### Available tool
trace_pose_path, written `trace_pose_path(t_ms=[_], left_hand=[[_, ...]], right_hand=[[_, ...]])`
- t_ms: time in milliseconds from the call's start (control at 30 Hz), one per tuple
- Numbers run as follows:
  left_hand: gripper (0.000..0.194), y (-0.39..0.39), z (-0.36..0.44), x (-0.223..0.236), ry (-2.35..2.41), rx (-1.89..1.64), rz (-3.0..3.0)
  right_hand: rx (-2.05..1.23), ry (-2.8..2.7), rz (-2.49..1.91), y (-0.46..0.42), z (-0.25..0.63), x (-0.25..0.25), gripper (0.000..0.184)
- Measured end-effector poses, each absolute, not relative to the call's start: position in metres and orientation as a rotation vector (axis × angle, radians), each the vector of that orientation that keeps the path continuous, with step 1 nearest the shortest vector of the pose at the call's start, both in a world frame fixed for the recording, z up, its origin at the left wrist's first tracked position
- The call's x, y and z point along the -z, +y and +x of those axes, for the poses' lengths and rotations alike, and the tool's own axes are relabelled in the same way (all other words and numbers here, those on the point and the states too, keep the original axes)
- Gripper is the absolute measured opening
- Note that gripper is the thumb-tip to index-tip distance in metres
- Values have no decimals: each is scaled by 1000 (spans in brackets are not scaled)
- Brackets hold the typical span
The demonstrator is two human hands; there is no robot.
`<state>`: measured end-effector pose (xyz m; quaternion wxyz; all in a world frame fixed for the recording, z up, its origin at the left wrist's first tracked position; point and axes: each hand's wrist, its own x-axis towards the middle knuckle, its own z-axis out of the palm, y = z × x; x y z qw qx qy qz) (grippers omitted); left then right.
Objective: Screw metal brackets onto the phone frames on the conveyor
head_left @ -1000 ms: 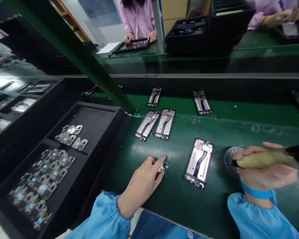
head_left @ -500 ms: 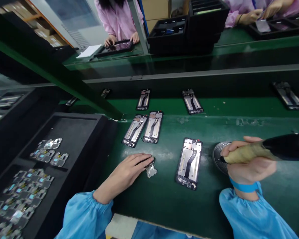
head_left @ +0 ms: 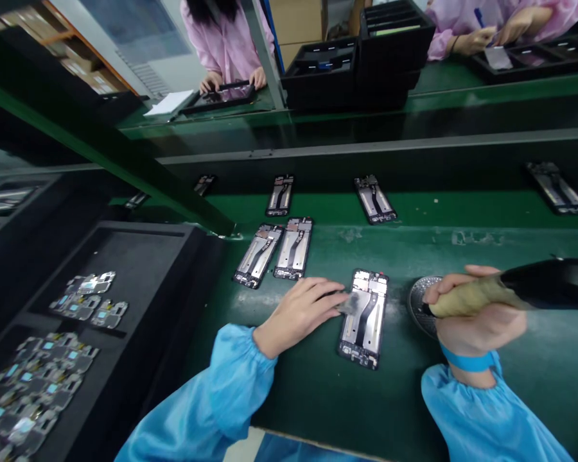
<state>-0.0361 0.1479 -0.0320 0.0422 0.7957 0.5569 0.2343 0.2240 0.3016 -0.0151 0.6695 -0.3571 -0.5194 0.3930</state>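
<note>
Left grip [head_left: 304, 310] and board [head_left: 348, 304] now at nearest phone [head_left: 376, 321]

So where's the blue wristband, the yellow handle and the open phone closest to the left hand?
Blue wristband [head_left: 467, 361]: head view, middle of the band.
Yellow handle [head_left: 476, 299]: head view, middle of its wrapping.
Open phone [head_left: 365, 319]: head view, black strip down its middle.

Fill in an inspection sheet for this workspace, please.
Surface: green bench, scuffed in places.
Job's things: phone frame, inner side up; small part, blurred, overlapping its left edge, contact unclear.
Clutter: pale speck beyond the frame.
Grips: left grip holds the small part; right grip holds a tan-handled tool at a round metallic dish.
Cables: black ribbon on the frame; loose ones: nothing seen.
Surroundings: black tray of boards left; people in pink opposite.
</note>
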Motion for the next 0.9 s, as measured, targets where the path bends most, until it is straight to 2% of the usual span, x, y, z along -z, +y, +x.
trace_pose_path(t_ms=[233,500,900], left_hand=[[32,223,-6,42,1726,-559,2685],[36,213,-13,50,1499,-876,2550],[29,207,-9,66,1605,-765,2515]], right_hand=[[-936,-1164,-738,303,225,14,62],[-935,-1134,-683,306,225,21,62],[-946,-1138,-685,308,230,26,64]])
